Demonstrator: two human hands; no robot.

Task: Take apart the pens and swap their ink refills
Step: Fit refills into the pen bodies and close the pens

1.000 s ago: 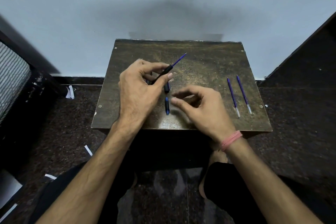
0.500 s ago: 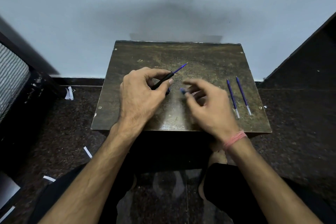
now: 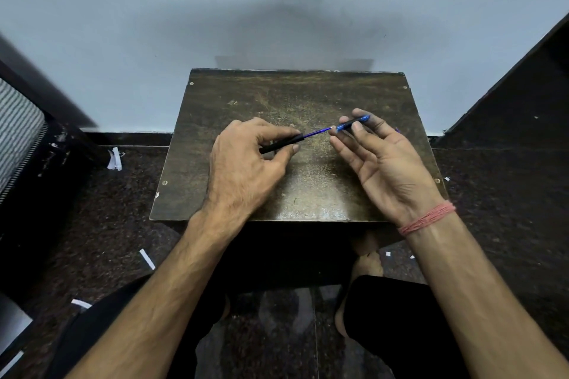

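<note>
Scuffed and mottled, a dark brown bench (image 3: 308,95) with a worn, speckled top stands against a pale blue-grey wall (image 3: 277,9) on a dark granite floor (image 3: 508,194) strewn with white paper scraps (image 3: 114,158). Above the middle of the bench, the left hand (image 3: 243,169) pinches a slim matte-black pen barrel (image 3: 281,143) between thumb and curled fingers. A thin blue refill (image 3: 318,132) sticks out of the barrel's end toward the right. The right hand (image 3: 385,160), palm up with fingers half curled, pinches a short black and blue pen front piece (image 3: 352,123) at the refill's tip. A pink thread band (image 3: 428,218) circles the right wrist.
</note>
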